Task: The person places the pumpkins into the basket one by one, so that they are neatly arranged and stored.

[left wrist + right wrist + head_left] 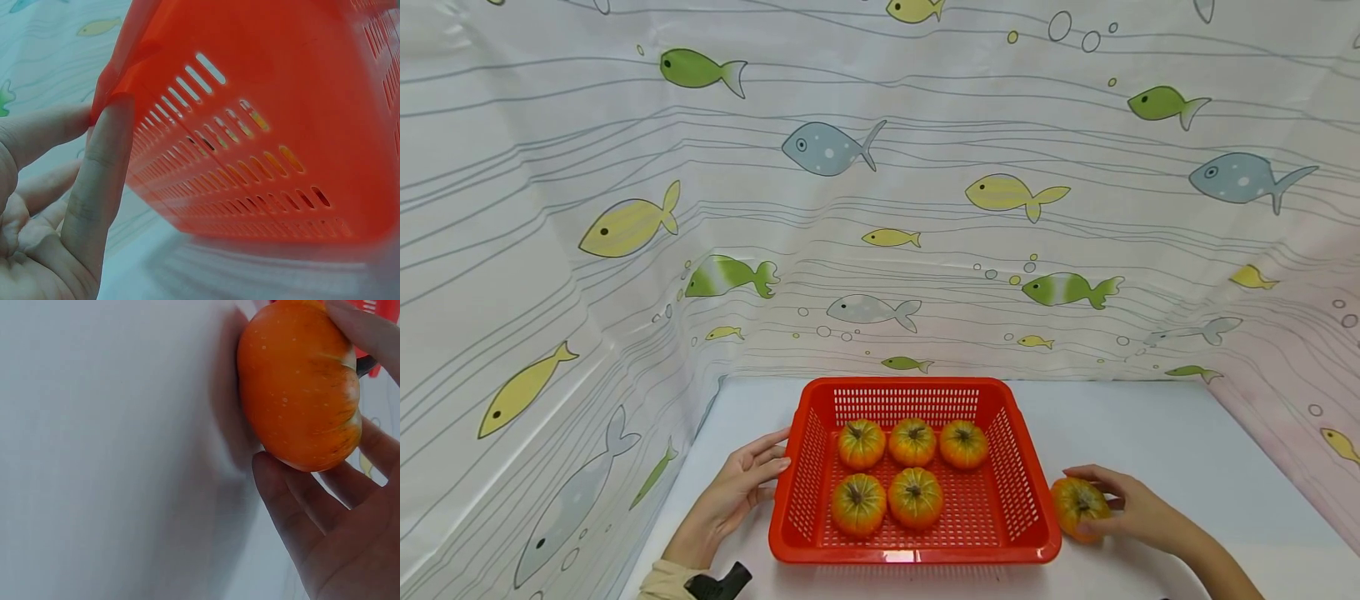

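Note:
A red plastic basket with slotted walls stands on the white table. Inside it lie several small orange-and-green pumpkins, three in the back row and two in front, one of these a pumpkin near the middle. At the basket's left side, my left hand holds the rim between thumb and finger. To the right of the basket, my right hand grips another pumpkin, thumb on one side and fingers on the other. That pumpkin sits low over the table, close beside the basket's front right corner.
White sheeting printed with fish encloses the table at the back and both sides. The white tabletop extends right of the basket. A black strap piece shows at my left wrist.

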Motion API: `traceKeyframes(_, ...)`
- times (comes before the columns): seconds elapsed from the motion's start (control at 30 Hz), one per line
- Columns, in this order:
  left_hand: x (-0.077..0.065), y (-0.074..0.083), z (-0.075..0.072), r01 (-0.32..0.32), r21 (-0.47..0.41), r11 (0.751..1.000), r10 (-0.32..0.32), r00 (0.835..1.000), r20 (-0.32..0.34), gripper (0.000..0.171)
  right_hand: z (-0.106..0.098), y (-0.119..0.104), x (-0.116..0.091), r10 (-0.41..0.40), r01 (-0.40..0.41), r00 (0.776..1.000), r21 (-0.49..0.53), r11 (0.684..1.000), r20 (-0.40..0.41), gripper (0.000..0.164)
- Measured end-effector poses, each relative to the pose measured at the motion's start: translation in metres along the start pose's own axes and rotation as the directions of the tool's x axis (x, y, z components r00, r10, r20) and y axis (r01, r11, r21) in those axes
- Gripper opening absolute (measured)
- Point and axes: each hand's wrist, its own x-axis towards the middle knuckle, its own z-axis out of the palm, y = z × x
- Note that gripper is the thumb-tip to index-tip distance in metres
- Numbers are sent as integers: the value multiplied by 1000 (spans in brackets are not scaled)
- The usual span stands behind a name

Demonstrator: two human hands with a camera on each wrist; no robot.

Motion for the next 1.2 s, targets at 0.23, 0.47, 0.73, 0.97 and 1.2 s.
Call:
traceKeyframes(0.23, 0, 0, 0, 1, 7, 1000, -1, 1000, -4, 67, 1, -1, -1, -7, 7, 1000, 9, 1000, -4, 69)
traceKeyframes(0.47, 0, 0, 0, 2, 2, 1000, -2, 1000, -2, 66, 1, -2, 0, -3, 3, 1000, -1, 1000, -3, 69)
traceKeyframes(0.73, 0, -1, -1, -5, 1, 1000, 5, 1000, 4, 65, -1, -7, -1, -64, 64, 998, -11, 998, -25, 67)
traceKeyframes(0.97, 1, -3, -2, -11, 2, 1000, 11, 1000, 9, 65, -6, -10, 0, -76, 74, 996, -33, 997, -45, 68)
traceKeyframes(1.2, 1, -3, -2, -3, 10, 1000, 3, 1000, 1, 66, -11, -16, 2, -95, 93, 994, -43, 995, -50, 69)
